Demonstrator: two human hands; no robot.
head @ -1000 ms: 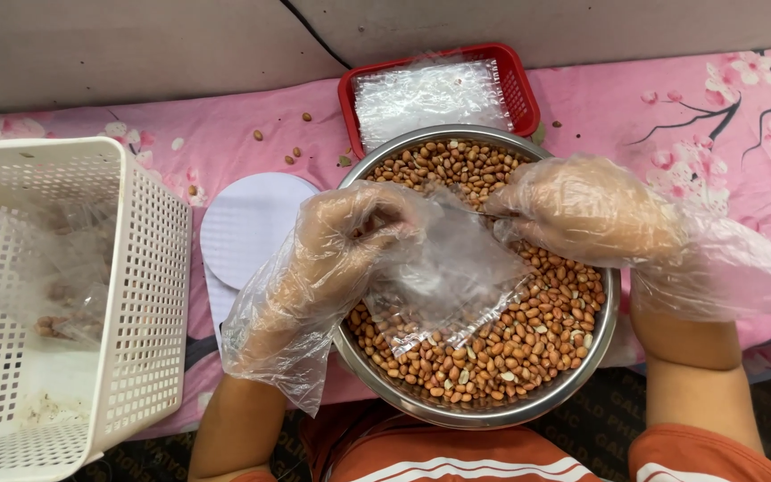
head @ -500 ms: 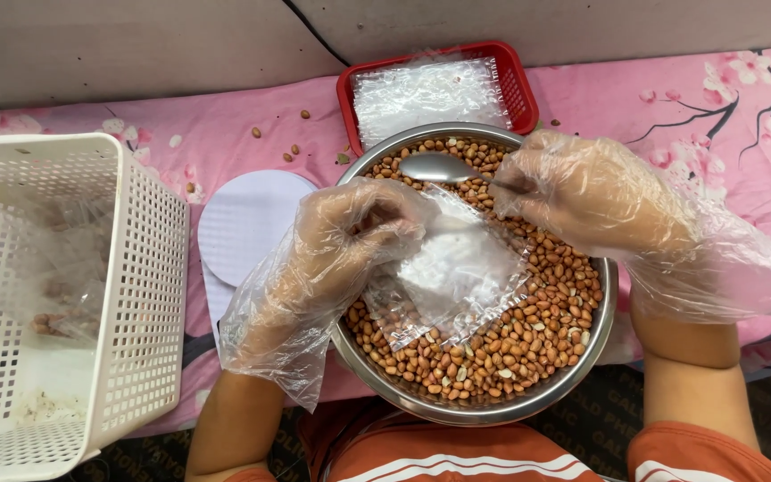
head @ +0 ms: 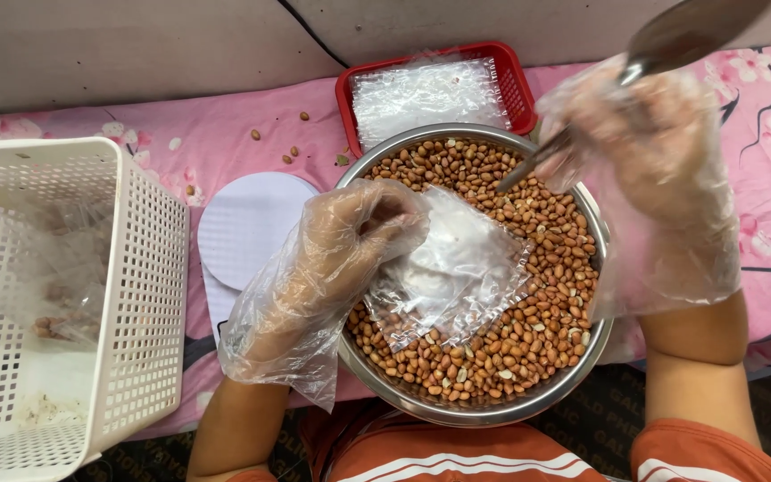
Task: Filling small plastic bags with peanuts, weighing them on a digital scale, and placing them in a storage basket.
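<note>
Peanuts (head: 528, 303) in steel bowl (head: 582, 379), white basket (head: 136, 295) left, red tray (head: 521, 85) behind

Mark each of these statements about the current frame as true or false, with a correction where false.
1. The left hand holds a clear plastic bag over the round steel bowl of peanuts. True.
2. The right hand is empty. False: it holds a metal spoon, raised above the bowl.
3. The red plastic basket holds clear bags. True.
4. The white lattice plastic basket sits right of the bowl. False: it sits to the left.
</note>
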